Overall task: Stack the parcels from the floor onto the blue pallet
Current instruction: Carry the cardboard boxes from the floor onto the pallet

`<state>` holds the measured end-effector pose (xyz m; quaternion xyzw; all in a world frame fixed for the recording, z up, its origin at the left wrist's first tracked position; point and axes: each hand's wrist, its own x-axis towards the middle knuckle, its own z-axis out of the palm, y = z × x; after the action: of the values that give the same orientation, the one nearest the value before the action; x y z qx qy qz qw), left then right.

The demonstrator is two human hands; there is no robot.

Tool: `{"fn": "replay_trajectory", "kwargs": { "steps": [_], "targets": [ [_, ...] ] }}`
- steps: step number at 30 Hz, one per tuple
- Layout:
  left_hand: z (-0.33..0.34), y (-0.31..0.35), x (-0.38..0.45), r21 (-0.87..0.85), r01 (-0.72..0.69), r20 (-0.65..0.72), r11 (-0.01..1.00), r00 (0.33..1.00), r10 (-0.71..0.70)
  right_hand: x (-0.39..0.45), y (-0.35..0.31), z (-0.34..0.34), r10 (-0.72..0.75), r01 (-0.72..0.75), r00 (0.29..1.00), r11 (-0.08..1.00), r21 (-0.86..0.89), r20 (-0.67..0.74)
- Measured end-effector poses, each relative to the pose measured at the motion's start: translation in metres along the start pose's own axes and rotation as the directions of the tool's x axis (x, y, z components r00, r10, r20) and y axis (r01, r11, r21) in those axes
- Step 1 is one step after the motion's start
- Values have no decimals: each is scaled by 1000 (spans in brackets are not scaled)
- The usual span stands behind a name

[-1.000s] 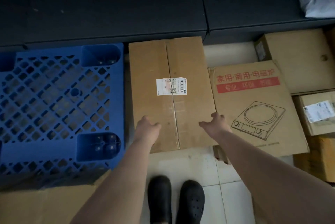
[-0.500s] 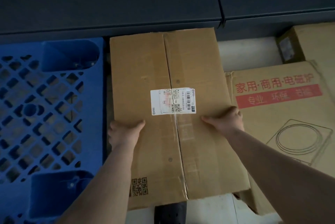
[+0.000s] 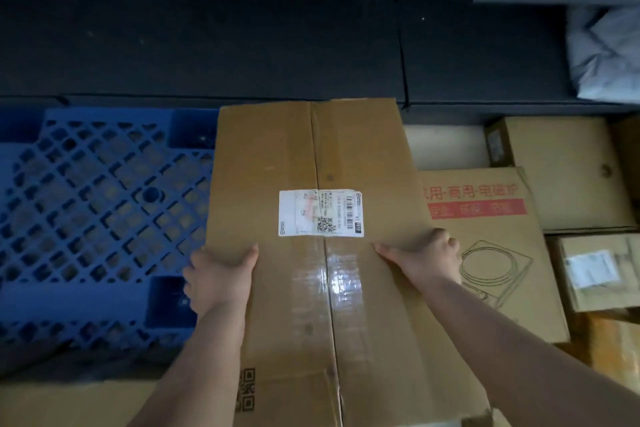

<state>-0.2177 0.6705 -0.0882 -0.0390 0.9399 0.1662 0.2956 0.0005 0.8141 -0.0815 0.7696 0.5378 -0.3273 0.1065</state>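
Barely begun, I judge; the pallet (image 3: 97, 219) at left shows nothing on it; the left hand (image 3: 218, 279) and right hand (image 3: 424, 258) each keep a grip on a side edge of one box (image 3: 311, 149), just right of the pallet; more parcels (image 3: 568, 174) wait at right

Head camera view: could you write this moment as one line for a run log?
phase: lifting | left hand, right hand: grip big cardboard box by its sides | blue pallet: bare, left of box
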Motion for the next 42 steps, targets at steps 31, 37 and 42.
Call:
{"fn": "replay_trajectory", "kwargs": {
  "steps": [31, 37, 42],
  "targets": [
    [-633, -386, -210, -397, 58, -480, 916, 838, -261, -682, -70, 6, -620, 597, 753, 785, 167, 222],
    [-703, -511, -178, -428, 91, -436, 899, 851, -293, -792, -54, 98, -577, 570, 778, 815, 107, 250],
    [-729, -565, -141, -432, 135, -393, 892, 862, -321, -835, -59, 144, -572, 575, 782, 815, 65, 249]
  ]
}}
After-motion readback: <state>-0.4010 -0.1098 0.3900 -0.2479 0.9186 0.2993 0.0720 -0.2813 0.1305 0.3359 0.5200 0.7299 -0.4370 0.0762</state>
